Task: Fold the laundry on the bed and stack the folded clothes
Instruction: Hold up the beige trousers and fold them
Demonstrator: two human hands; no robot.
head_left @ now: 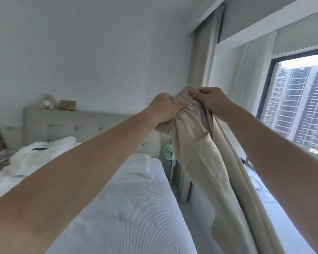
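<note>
place: home bedroom | white-covered bed [136,208] | grey tufted fabric headboard [66,129] | beige floor-length curtain [204,57] | large dark-framed window [301,107] facing high-rise apartment blocks | small mint-green fan [170,154]

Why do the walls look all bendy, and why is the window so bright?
In the head view, the wide-angle lens curves straight edges, so the curtain and bed lean. Daylight through the window glares white at the top. The hands gripping the beige trousers look a little soft and blurry.
</note>
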